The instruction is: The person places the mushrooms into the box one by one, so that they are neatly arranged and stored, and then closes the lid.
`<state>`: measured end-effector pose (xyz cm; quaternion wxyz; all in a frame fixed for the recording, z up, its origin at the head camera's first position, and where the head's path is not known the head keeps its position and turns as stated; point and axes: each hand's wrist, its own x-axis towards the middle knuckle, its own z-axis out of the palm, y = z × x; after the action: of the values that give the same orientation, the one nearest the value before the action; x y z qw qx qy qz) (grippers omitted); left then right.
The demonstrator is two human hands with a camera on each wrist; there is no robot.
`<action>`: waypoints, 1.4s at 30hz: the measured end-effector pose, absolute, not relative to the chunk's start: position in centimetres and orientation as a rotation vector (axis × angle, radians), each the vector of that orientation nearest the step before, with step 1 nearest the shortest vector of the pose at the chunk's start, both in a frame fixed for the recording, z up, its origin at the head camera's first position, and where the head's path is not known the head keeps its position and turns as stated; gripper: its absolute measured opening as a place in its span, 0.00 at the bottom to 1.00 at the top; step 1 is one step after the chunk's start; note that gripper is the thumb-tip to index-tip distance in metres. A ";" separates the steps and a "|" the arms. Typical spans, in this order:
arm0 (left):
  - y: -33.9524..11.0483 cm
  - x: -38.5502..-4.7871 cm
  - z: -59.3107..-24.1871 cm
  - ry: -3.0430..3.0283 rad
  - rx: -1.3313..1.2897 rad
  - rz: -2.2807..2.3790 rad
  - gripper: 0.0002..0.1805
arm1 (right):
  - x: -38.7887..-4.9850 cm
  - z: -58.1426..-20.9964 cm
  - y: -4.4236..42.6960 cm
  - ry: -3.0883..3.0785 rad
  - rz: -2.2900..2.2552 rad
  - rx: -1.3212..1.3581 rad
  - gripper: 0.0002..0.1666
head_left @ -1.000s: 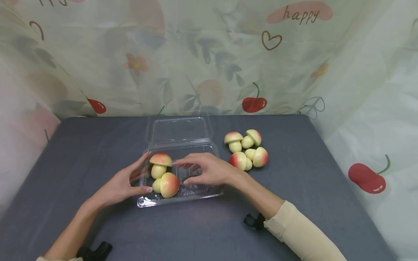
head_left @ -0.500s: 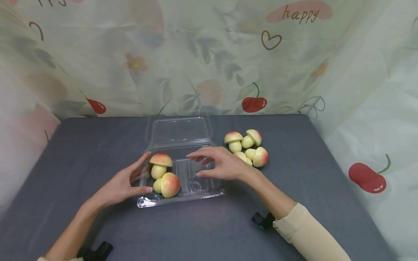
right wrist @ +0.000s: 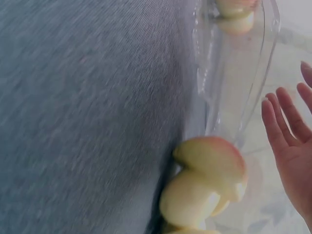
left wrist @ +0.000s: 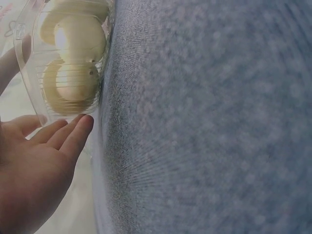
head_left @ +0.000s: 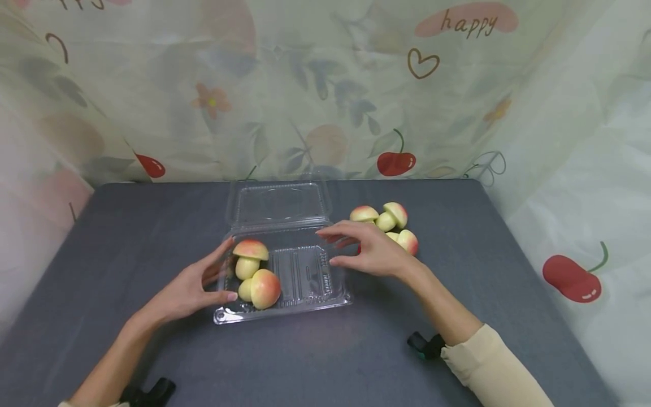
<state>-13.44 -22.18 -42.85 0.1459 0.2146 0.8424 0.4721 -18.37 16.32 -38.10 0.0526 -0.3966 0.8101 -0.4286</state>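
A clear plastic clamshell box (head_left: 300,277) lies with its lid (head_left: 280,203) folded back. In its left half sit two toy-like mushrooms with red-yellow caps, one upright mushroom (head_left: 250,250) behind a tipped mushroom (head_left: 266,289). My left hand (head_left: 185,291) rests at the box's left end, fingers and thumb spread; in the left wrist view its fingertips (left wrist: 87,124) are at the clear wall. My right hand (head_left: 373,249) hovers over the box's right edge, holding nothing, fingers loosely extended. Behind it, partly hidden, are more mushrooms (head_left: 408,242), also in the right wrist view, nearest mushroom (right wrist: 209,161).
The grey cloth-covered table (head_left: 305,362) extends around the box. A patterned curtain (head_left: 285,113) hangs behind it and along both sides. The loose mushrooms stand close together just right of the box. Black wrist cameras sit on both forearms.
My right hand has moved right, from beside the mushrooms in the box to the box's right edge, now covering part of the loose group. My left hand stays where it was.
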 end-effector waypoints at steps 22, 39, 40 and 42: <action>-22.3 -13.7 -43.1 2.401 0.619 1.374 0.57 | -17.8 -38.3 21.6 2.599 -1.379 -1.051 0.27; -22.5 -13.8 -43.3 2.397 0.655 1.385 0.56 | -17.5 -38.8 25.9 2.840 -1.215 -0.975 0.30; -22.5 -13.8 -43.2 2.396 0.653 1.386 0.57 | -17.5 -38.8 26.2 2.850 -1.199 -0.965 0.30; -22.5 -13.8 -43.1 2.387 0.651 1.393 0.57 | -17.5 -38.9 26.6 2.874 -1.171 -0.947 0.30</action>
<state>-13.82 -22.46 -43.14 0.1505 0.2268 0.8311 0.4849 -17.51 26.65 -38.87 -0.0514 -0.2916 0.8845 -0.3605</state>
